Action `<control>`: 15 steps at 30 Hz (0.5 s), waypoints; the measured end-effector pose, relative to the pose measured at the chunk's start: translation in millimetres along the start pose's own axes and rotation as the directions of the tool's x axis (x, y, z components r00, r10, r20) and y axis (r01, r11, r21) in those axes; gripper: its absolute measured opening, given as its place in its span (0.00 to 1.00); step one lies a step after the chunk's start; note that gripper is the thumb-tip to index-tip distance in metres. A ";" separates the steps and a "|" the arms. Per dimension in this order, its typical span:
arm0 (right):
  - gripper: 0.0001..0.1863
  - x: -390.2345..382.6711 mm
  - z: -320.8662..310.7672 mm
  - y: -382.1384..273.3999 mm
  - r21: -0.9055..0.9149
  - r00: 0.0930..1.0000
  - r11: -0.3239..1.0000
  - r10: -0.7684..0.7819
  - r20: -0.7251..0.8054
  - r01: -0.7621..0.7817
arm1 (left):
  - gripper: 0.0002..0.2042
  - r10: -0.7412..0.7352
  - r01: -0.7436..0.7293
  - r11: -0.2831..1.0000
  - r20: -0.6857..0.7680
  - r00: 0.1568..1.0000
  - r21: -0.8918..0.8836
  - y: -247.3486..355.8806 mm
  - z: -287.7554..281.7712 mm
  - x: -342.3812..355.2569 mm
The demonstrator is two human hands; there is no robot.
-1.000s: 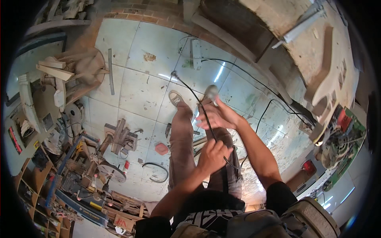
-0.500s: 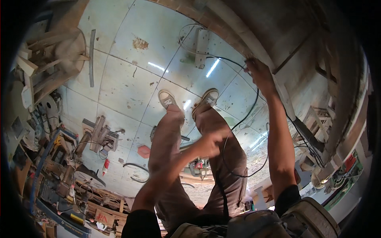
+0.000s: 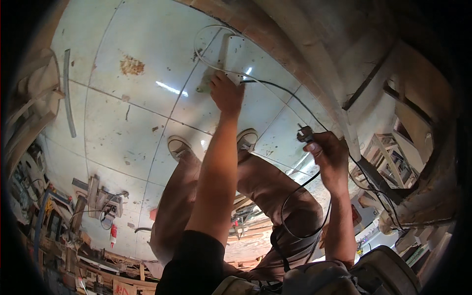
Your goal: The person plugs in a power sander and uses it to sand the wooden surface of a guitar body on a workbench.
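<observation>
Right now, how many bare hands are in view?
2: the left hand by the white rectangular power strip, the right hand gripping a black two-pin plug.

The plug (image 3: 304,134) looks plastic with metal prongs (image 3: 299,126), the power strip (image 3: 234,55) smooth plastic. The floor (image 3: 132,110) is glossy, the trousers (image 3: 275,183) matt cloth.

Plug (image 3: 305,133) and cord (image 3: 301,187) are black. Power strip (image 3: 234,56), near the far edge of the floor (image 3: 113,125), is white. Floor tiles (image 3: 59,142) — pale blue-grey, dark-jointed — carry a brown stain (image 3: 132,65).
</observation>
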State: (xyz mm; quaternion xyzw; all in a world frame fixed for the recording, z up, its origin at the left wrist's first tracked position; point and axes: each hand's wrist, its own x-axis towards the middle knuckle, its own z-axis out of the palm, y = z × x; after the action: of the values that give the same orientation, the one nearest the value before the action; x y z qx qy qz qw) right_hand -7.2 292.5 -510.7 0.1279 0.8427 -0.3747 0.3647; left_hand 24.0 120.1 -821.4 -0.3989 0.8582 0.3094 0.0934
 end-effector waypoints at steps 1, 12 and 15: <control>0.16 0.2 6.9 -1.5 0.002 1.000 1.000 -0.013 0.012 0.013 | 0.44 -0.007 0.007 1.000 -0.003 1.000 0.002 -9.3 2.6 11.0; 0.12 30.5 25.1 -33.3 -0.371 0.940 0.872 -0.342 0.003 0.319 | 0.16 0.122 0.750 0.057 0.750 0.650 -0.659 -54.3 -82.3 -65.4; 0.14 30.0 30.1 -45.9 -0.396 0.901 0.818 -0.430 0.057 0.416 | 0.21 0.184 0.826 -0.174 0.806 0.562 -0.536 -80.3 -85.7 -105.7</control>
State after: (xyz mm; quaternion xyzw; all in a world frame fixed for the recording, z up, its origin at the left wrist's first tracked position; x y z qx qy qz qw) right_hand -35.0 237.4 -520.9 -0.1328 0.9146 -0.2642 0.2758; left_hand 161.3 95.2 -747.2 -0.4259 0.0862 0.8846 0.1692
